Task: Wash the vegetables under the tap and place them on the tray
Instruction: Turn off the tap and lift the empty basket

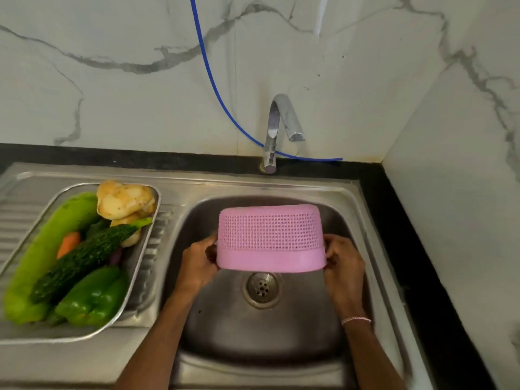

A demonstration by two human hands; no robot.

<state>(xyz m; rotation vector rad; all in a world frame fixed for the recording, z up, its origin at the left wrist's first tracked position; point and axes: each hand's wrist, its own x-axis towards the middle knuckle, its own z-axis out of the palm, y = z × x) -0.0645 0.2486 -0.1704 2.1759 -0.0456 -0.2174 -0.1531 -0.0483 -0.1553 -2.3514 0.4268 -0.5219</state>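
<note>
The steel sink [332, 333] fills the lower middle of the view, its basin dry-looking and its drain bare, with no water visibly running from the tap [277, 128] at the back edge. On the draining board to the left sits the steel tray [140, 266], already loaded with the vegetables [84, 254]: 1 long pale-green gourd along its left side, 1 dark bitter gourd lying diagonally, 1 green capsicum at the near end, potatoes at the far end and a carrot partly buried between them.

Over the basin, a pink perforated basket [270, 237] is held mouth-down or tipped well away from the camera, its long axis running left to right. The left hand [197, 263] grips its left end and the right hand [344, 263] grips its right end, fingers curled round the rim on each side. The basket hangs just in front of and below the tap spout, above the drain.

The tray lies well to the left of both hands, so the left hand is the nearer one to it.

The basket's inside is hidden, so I cannot tell whether anything remains in it. A small purple item under the bitter gourd is too covered to name. Judging by the full tray, the washing looks largely done.
</note>
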